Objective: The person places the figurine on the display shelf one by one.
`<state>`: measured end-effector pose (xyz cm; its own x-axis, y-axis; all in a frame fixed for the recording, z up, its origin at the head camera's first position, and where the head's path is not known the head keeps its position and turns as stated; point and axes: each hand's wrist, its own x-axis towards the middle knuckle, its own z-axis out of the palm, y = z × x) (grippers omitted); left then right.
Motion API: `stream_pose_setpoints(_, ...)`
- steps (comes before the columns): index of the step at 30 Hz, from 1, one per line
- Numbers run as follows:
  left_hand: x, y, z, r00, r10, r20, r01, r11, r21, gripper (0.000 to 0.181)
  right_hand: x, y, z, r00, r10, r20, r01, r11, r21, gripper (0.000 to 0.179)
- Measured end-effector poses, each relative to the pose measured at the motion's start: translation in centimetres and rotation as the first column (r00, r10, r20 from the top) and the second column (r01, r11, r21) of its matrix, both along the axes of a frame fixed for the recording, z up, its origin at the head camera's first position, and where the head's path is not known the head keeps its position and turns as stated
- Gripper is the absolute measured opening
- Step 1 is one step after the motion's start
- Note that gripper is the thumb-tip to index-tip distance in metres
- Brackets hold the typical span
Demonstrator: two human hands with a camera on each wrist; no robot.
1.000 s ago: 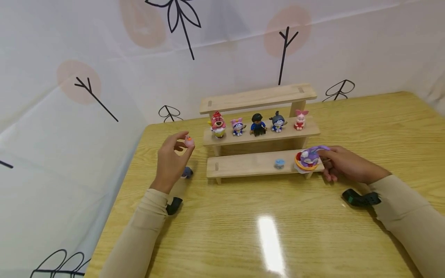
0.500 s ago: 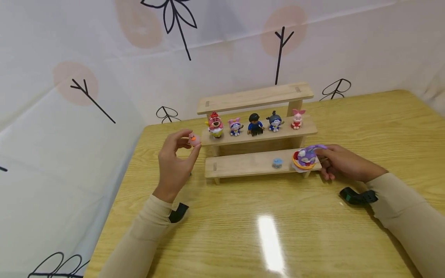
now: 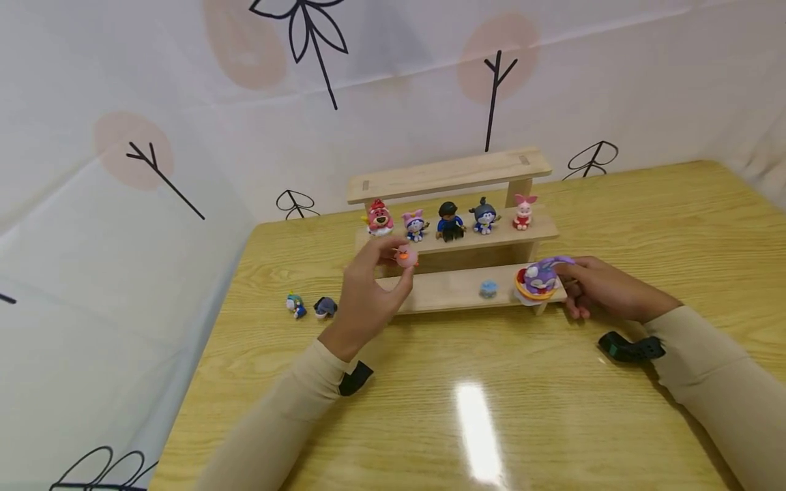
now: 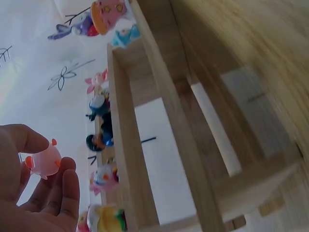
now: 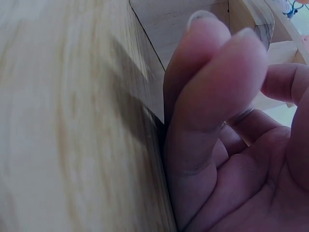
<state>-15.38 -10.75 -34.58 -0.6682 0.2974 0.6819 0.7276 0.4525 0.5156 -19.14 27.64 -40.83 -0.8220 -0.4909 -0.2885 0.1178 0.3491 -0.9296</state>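
My left hand pinches a small pink toy duck with an orange beak between thumb and fingers. It is held in front of the three-tier wooden shelf, and in the left wrist view the duck shows orange feet. My right hand grips the right end of the bottom tier, fingers curled. In the right wrist view the curled fingers lie against the tabletop. A purple rabbit figure in a cup stands on that end, its ear overlapping my thumb in the head view. Left of it sits a light blue figure.
Along the middle tier sit several figures, among them a pink bear, a blue-shirted figure and a pink piglet. On the table to the left lie a blue-green figure and a grey-blue donkey figure.
My left hand has moved right with the pink duck, from beside the shelf to in front of its left part, uncovering the two figures on the table. My right hand stays put.
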Motion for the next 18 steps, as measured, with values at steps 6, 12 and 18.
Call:
stream_pose_setpoints(6, -0.4, 2.4, -0.6, 0.994, -0.091, 0.053, 0.093, 0.995, -0.036, 0.040, 0.1, 0.1, 0.1, 1.000, -0.004, -0.002, 0.004, 1.000, 0.006, 0.046)
stream_pose_setpoints(12, -0.8, 4.0, -1.2, 0.981, -0.135, 0.139, 0.147, 0.986, -0.078, 0.038, 0.1, 0.1, 0.2, 1.000, -0.008, -0.001, 0.008, 1.000, 0.016, 0.046)
stream_pose_setpoints(18, -1.0, 5.0, -2.1, 0.953, -0.139, 0.270, 0.172, 0.980, -0.103, 0.036, 0.1, 0.1, 0.3, 1.000, -0.007, -0.002, 0.007, 0.999, 0.033, 0.046)
